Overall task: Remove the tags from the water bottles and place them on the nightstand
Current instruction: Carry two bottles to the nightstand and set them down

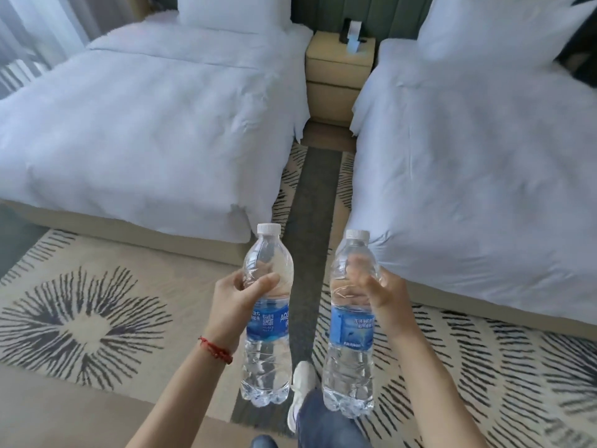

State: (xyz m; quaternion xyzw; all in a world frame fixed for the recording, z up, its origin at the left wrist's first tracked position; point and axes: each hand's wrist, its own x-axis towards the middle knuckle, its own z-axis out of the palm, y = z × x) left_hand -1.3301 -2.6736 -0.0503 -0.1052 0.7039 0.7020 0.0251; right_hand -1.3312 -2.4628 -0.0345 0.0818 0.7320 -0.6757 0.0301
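I hold two clear water bottles with white caps and blue labels upright in front of me, above the carpet. My left hand grips the left bottle around its upper body, just above the label. My right hand grips the right bottle at the same height. No separate tag shows on either neck. The beige nightstand stands far ahead, between the two beds, with a small dark holder and a blue-white card on top.
A white bed fills the left, another white bed the right. A narrow carpeted aisle runs between them to the nightstand. My jeans leg and white shoe show below the bottles on the patterned carpet.
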